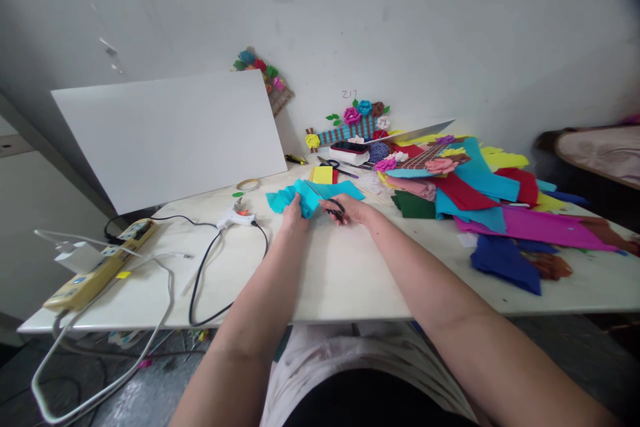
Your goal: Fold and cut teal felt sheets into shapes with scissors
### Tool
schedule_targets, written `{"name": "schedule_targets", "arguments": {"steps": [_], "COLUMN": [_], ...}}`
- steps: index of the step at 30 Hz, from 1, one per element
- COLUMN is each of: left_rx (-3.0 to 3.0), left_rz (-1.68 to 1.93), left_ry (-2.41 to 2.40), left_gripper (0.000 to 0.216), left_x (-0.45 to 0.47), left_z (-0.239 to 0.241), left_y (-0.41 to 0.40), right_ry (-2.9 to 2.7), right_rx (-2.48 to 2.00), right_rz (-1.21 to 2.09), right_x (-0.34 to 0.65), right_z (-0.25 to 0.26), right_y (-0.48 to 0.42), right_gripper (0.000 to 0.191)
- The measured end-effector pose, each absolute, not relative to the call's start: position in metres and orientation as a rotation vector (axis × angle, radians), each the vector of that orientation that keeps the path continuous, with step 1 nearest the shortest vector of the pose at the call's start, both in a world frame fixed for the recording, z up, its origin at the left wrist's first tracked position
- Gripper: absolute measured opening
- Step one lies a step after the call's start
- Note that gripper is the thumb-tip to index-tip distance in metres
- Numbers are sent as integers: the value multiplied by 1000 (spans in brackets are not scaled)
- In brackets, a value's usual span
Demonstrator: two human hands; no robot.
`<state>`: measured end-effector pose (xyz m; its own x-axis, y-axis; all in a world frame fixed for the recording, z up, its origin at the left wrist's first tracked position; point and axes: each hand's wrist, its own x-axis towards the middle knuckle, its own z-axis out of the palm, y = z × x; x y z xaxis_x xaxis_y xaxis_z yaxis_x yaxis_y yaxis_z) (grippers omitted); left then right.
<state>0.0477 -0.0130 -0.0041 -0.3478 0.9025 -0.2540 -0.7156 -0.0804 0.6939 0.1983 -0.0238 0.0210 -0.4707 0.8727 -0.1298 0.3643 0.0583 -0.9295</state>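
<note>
Left fingers [297,201] pinch a turquoise sheet [301,189] while right fingers [328,203] (forearm [400,257] angled inward) hold scissors [339,213].

The left hand [296,207] holds a blue sheet [307,203] over the white surface [350,273]. The right hand [354,209] has black scissors [337,213] across it. A glue gun [236,217] lies left.

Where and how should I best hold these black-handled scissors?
Probably by the scissors' black loops, coming from the near right, as the right hand does: the blades point forward and left over the turquoise sheet, leaving the loops toward you.
</note>
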Motion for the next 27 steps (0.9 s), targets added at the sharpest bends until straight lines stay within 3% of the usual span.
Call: {"name": "schedule_targets", "arguments": {"steps": [16, 22, 27], "left_rx": [307, 305, 310], "left_rz": [1767, 1755, 1748], "left_ry": [1073, 1058, 985], "left_gripper": [40, 37, 37], "left_x": [44, 44, 43], "left_z": [-5, -3, -2], "left_y": [-11, -14, -13], "right_ry": [-1986, -2027, -2072], "right_rx": [-1185, -1112, -1084], "right_rz": [1378, 1339, 1389], "right_x": [213, 217, 217], "right_z": [24, 32, 36], "right_y": [-14, -23, -27], "right_gripper": [35, 66, 60]}}
